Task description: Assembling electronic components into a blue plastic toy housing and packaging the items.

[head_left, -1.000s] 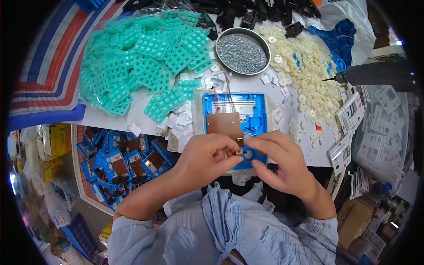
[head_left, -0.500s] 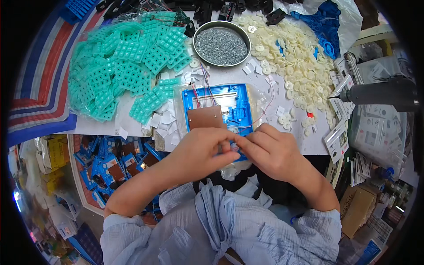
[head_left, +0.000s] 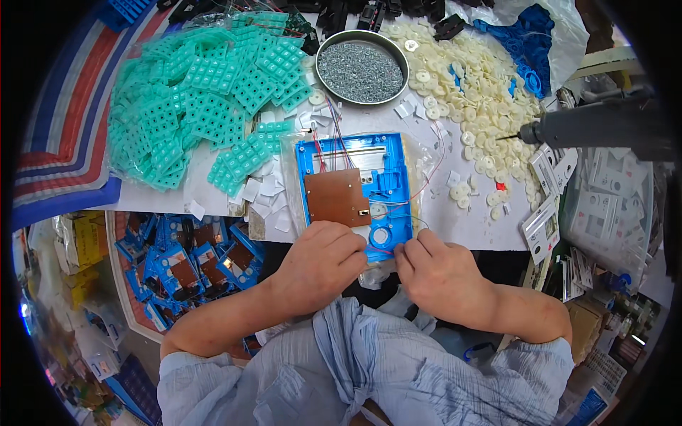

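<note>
Beside the counter (head_left: 469, 231), I see the blue housing (head_left: 403, 184) at its front edge. Left hand (head_left: 320, 261): curled at the lower rim, grip hidden. Right hand (head_left: 439, 275): fingertips together, contents unclear. Wires (head_left: 319, 157) should best stay slack, unpinched.

Left hand (head_left: 321, 261): beyond and left of the shirt knot (head_left: 361, 392); back upward, fingers curled, palm hidden.
Right hand (head_left: 439, 273): beyond and right of the knot; fingers bent, thumb and forefinger close together.
Forearms (head_left: 231, 316): bare, slanting inward from either side of the knot.
Sleeves (head_left: 202, 387): ending near the elbows.
</note>
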A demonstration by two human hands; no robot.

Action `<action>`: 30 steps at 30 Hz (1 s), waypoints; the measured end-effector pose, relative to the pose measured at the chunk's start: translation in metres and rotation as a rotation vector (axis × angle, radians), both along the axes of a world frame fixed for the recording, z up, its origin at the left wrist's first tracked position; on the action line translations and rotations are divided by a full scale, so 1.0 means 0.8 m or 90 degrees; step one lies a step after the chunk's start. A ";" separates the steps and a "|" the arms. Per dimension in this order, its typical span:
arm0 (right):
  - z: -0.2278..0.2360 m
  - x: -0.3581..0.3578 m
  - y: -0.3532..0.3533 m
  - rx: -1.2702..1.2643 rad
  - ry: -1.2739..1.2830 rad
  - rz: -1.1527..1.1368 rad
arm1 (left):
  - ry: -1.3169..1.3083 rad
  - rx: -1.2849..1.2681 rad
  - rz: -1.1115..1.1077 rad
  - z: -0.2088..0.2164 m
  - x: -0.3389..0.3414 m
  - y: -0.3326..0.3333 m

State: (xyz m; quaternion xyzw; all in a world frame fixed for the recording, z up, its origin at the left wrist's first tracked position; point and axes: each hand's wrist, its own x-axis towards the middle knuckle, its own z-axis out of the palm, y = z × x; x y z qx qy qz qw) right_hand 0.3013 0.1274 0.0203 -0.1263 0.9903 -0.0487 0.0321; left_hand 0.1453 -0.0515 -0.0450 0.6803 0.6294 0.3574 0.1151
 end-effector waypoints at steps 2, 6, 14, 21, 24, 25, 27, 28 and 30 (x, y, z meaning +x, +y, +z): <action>0.000 -0.002 0.004 0.004 -0.001 0.021 | 0.006 0.001 -0.007 0.000 -0.002 0.001; -0.003 0.000 0.006 0.001 -0.011 0.046 | 0.008 0.004 -0.010 -0.002 -0.004 0.001; -0.059 0.020 0.035 -0.165 0.161 0.024 | 0.042 0.015 -0.027 -0.007 -0.006 -0.003; -0.085 0.027 0.028 -0.289 0.255 -0.059 | 0.174 -0.011 -0.066 0.005 0.002 0.006; -0.085 0.028 0.027 -0.307 0.243 -0.077 | 0.195 -0.017 -0.089 0.002 0.000 0.006; -0.086 0.030 0.026 -0.314 0.238 -0.083 | 0.201 -0.019 -0.093 0.001 0.000 0.006; -0.086 0.031 0.026 -0.335 0.229 -0.094 | 0.210 -0.023 -0.099 0.002 -0.001 0.006; -0.086 0.032 0.025 -0.347 0.225 -0.100 | 0.212 -0.025 -0.103 0.003 -0.001 0.006; -0.087 0.033 0.025 -0.364 0.217 -0.111 | 0.215 -0.025 -0.107 0.004 -0.002 0.007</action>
